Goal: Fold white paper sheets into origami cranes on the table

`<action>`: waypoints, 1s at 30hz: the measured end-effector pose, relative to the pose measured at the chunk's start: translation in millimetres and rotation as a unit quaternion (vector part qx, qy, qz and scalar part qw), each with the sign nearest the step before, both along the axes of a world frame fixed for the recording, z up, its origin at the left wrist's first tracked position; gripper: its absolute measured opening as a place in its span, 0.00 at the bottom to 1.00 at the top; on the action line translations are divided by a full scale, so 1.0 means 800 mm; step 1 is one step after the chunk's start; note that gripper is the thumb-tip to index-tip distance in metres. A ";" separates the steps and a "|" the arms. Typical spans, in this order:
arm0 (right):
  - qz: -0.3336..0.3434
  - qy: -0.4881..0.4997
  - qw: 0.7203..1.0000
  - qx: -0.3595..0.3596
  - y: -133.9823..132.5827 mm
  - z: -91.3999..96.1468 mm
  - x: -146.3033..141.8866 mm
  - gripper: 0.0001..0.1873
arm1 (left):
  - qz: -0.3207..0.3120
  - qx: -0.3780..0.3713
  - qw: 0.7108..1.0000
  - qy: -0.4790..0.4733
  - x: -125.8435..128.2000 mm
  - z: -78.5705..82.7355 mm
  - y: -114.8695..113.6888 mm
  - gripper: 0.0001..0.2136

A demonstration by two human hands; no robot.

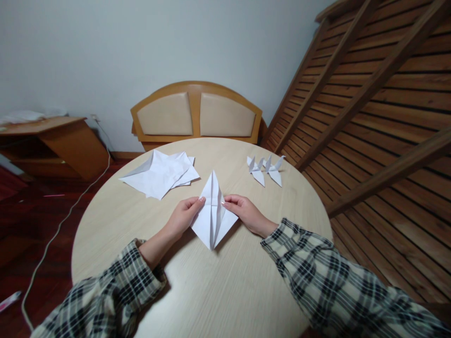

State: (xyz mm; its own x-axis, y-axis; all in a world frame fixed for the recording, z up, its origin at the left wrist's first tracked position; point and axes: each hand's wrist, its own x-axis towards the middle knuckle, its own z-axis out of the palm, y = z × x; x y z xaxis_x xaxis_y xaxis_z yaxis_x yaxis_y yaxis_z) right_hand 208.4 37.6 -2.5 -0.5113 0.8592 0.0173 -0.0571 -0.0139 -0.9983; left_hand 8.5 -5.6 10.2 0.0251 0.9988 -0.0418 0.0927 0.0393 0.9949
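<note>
A half-folded white paper (212,212), kite-shaped with a centre crease, lies on the round pale wooden table (197,291). My left hand (183,217) pinches its left edge with fingers closed. Opposite, my right hand (244,213) grips the right edge of the same paper. Both arms wear plaid sleeves.
A loose pile of white sheets (160,174) lies at the table's far left. Two finished paper cranes (266,169) stand at the far right. A padded wooden chair (196,115) faces me. Slatted wood panels (373,117) lean on the right; a cable (59,225) crosses the floor left.
</note>
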 end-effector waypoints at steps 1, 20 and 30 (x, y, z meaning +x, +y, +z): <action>-0.001 0.001 1.000 -0.001 0.000 0.000 0.000 0.14 | -0.004 0.001 1.000 0.000 0.000 0.000 0.000 0.20; 0.038 0.004 0.998 -0.041 -0.002 -0.004 0.002 0.19 | -0.091 -0.002 0.996 0.016 0.001 -0.007 -0.002 0.19; 0.060 0.017 0.998 -0.029 -0.006 0.003 0.002 0.19 | -0.101 -0.008 0.994 0.035 0.000 -0.006 -0.003 0.21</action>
State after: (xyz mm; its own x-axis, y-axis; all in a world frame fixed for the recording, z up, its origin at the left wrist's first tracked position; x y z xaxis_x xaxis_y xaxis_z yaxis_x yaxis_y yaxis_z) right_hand 210.0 32.8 -0.3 -0.6107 0.7917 -0.0123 -0.0854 -0.0813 -0.9930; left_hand 8.9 -8.2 5.3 0.2213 0.9730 -0.0654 0.1696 0.0277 0.9851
